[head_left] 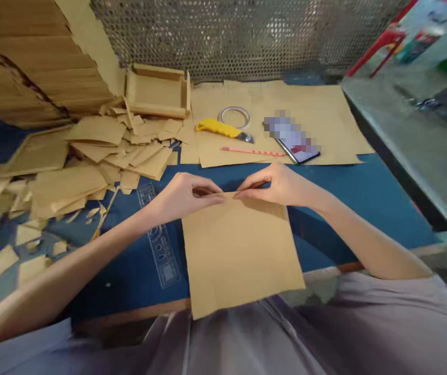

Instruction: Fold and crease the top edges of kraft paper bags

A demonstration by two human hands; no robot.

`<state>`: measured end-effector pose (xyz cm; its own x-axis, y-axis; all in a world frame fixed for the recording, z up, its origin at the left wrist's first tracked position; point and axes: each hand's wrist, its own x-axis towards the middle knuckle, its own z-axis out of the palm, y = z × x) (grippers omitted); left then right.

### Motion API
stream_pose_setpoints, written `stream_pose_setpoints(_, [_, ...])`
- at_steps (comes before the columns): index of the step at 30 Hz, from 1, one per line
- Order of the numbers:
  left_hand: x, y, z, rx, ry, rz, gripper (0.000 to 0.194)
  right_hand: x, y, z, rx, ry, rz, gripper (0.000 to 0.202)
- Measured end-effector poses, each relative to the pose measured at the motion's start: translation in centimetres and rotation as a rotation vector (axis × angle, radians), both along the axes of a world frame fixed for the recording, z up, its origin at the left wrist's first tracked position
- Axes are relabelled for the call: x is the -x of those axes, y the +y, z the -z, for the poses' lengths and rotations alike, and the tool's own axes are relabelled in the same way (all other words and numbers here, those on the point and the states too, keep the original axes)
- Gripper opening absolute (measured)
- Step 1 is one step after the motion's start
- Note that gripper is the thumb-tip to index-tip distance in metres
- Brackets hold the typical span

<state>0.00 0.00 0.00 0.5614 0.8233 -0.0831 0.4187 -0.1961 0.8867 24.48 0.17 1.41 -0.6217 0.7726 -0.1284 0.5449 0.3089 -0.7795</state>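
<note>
A sheet of brown kraft paper or thin cardboard is held up by its far edge, its near end hanging past the table's front edge toward my lap. My left hand pinches that far edge just left of its middle. Close beside it, my right hand pinches the same edge between thumb and fingers. Under my left forearm lies a clear plastic ruler with cut-out shapes, partly covered by the arm.
Beyond my hands, a yellow utility knife, a tape roll, a pink pencil and a phone lie on brown sheets. Cardboard scraps cover the left side. An open cardboard tray stands behind them, before a perforated metal panel.
</note>
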Motion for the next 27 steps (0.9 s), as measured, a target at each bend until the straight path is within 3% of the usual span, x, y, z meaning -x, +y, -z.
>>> stream_pose_setpoints(7, [1.7,-0.1,0.3,0.084,-0.018,-0.093,0.017,-0.9,0.4,1.5,0.042,0.07,0.092,0.025])
stream_pose_setpoints(14, [1.6,-0.5,0.8,0.078,-0.06,-0.189,0.019,-0.9,0.3,1.8,0.098,0.109,0.119,0.026])
stream_pose_setpoints(27, [1.7,-0.5,1.2,0.135,-0.046,-0.217,0.018,-1.2,0.7,2.6,0.207,0.144,0.134,0.029])
